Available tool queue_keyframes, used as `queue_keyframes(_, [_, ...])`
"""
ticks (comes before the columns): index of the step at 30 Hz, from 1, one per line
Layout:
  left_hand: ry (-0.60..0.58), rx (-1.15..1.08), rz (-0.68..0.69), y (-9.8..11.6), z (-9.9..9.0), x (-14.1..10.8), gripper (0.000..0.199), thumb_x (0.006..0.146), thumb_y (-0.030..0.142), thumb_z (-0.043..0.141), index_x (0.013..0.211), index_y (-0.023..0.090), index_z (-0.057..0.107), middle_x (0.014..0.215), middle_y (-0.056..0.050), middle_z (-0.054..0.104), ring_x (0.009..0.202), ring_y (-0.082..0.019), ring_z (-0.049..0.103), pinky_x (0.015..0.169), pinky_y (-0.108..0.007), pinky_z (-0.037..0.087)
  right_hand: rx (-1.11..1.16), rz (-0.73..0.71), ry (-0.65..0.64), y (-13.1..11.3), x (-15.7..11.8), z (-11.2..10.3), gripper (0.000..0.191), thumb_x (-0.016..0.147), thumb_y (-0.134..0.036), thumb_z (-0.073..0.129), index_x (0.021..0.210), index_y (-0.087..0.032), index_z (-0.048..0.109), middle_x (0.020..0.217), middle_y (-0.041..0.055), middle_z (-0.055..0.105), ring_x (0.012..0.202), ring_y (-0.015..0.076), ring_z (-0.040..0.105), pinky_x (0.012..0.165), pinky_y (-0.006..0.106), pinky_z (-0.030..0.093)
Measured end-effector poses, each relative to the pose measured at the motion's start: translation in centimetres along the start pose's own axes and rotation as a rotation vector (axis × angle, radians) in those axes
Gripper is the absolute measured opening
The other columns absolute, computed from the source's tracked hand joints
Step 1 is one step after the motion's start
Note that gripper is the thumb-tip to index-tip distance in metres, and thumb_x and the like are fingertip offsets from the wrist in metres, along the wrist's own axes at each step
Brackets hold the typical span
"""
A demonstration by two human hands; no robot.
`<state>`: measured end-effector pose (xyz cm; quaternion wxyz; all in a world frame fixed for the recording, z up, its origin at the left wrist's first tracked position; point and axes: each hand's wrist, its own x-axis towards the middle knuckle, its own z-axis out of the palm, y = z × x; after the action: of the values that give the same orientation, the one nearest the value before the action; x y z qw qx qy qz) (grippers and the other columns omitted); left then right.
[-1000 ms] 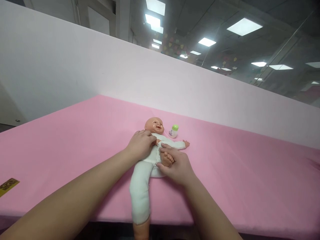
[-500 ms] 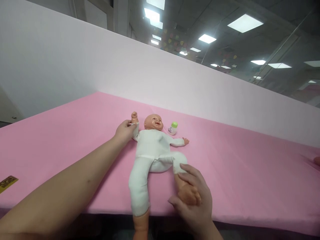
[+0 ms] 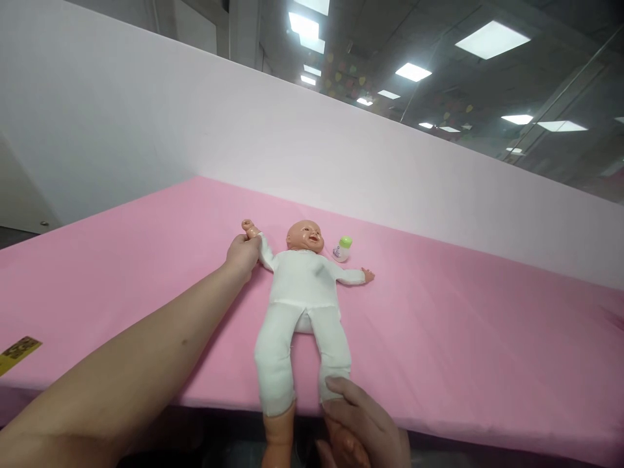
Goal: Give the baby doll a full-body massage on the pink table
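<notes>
A baby doll (image 3: 303,279) with a white cloth body lies on its back on the pink table (image 3: 439,338), head toward the wall. My left hand (image 3: 242,255) is closed around the doll's forearm on the left, near the wrist, and that arm points up and outward. At the near edge, my right hand (image 3: 368,422) wraps the doll's lower leg and foot on the right; its fingertips lie on the white trouser end. Both doll legs are stretched toward me, with the feet past the table edge. A small baby bottle (image 3: 342,249) with a green cap stands beside the doll's head.
A white wall panel (image 3: 292,143) runs along the back of the table, with glass above it. A yellow label with a black code (image 3: 20,354) sticks to the table at the left. The table's front edge crosses under the doll's legs.
My right hand has drawn the doll's bent leg down and straight toward me. My left hand has tilted the doll's raised arm outward to the left.
</notes>
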<state>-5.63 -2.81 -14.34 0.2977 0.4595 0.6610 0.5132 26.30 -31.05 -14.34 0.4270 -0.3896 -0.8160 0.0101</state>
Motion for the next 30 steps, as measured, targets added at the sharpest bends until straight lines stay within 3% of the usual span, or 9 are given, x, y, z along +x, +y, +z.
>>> queue_keyframes(3, [0.064, 0.004, 0.045, 0.9, 0.3, -1.2, 0.043, 0.096, 0.054, 0.053, 0.126, 0.023, 0.055, 0.114, -0.012, 0.072, 0.094, -0.029, 0.070, 0.074, -0.039, 0.052, -0.011, -0.041, 0.044, 0.6, 0.9, -0.5, 0.048, 0.076, -0.021, 0.079, 0.122, -0.028, 0.068, 0.125, 0.0096, 0.076, 0.099, 0.0304, 0.080, 0.080, 0.037, 0.071])
queue_keyframes(5, [0.051, 0.062, 0.190, 1.8, 0.5, -2.5, 0.043, 0.096, 0.054, 0.056, 0.129, 0.026, 0.057, 0.113, -0.010, 0.073, 0.095, -0.028, 0.069, 0.077, -0.039, 0.051, -0.002, -0.042, 0.062, 0.7, 2.1, -1.0, 0.045, 0.079, -0.025, 0.081, 0.122, -0.026, 0.068, 0.126, 0.0121, 0.075, 0.102, 0.0311, 0.080, 0.082, 0.039, 0.070])
queue_keyframes(11, [-0.151, 0.345, 0.633, 4.4, 1.3, -6.3, 0.045, 0.098, 0.033, 0.058, 0.142, 0.027, 0.061, 0.132, -0.009, 0.071, 0.120, -0.030, 0.065, 0.100, -0.043, 0.050, 0.045, 0.041, 0.146, 1.3, 7.1, -1.2, 0.051, 0.079, -0.054, 0.089, 0.116, -0.023, 0.072, 0.128, 0.0157, 0.073, 0.115, 0.0343, 0.074, 0.094, 0.046, 0.066])
queue_keyframes(16, [-0.223, 0.504, 0.829, 4.6, 1.9, -7.0, 0.043, 0.099, 0.024, 0.055, 0.140, 0.028, 0.067, 0.142, -0.005, 0.068, 0.132, -0.029, 0.060, 0.114, -0.045, 0.045, 0.151, 0.207, 0.169, 3.2, 10.9, 0.2, 0.051, 0.071, -0.051, 0.094, 0.110, -0.024, 0.075, 0.131, 0.0148, 0.072, 0.123, 0.0366, 0.069, 0.104, 0.054, 0.059])
queue_keyframes(23, [-0.265, 0.557, 0.909, 4.7, 1.6, -6.9, 0.041, 0.102, 0.026, 0.052, 0.140, 0.033, 0.068, 0.139, 0.000, 0.070, 0.134, -0.028, 0.060, 0.109, -0.045, 0.050, 0.392, 0.555, -0.086, 6.0, 14.5, 2.3, 0.045, 0.072, -0.042, 0.092, 0.113, -0.031, 0.079, 0.149, 0.0087, 0.063, 0.143, 0.0359, 0.055, 0.120, 0.057, 0.043])
queue_keyframes(30, [-0.241, 0.415, 0.807, 4.1, 1.6, -6.3, 0.043, 0.100, 0.028, 0.055, 0.141, 0.034, 0.067, 0.142, 0.001, 0.069, 0.133, -0.026, 0.061, 0.111, -0.041, 0.049, 0.530, 0.553, -0.042, 7.1, 13.8, 2.4, 0.042, 0.068, -0.044, 0.094, 0.104, -0.029, 0.080, 0.150, 0.0097, 0.062, 0.145, 0.0378, 0.053, 0.121, 0.060, 0.040])
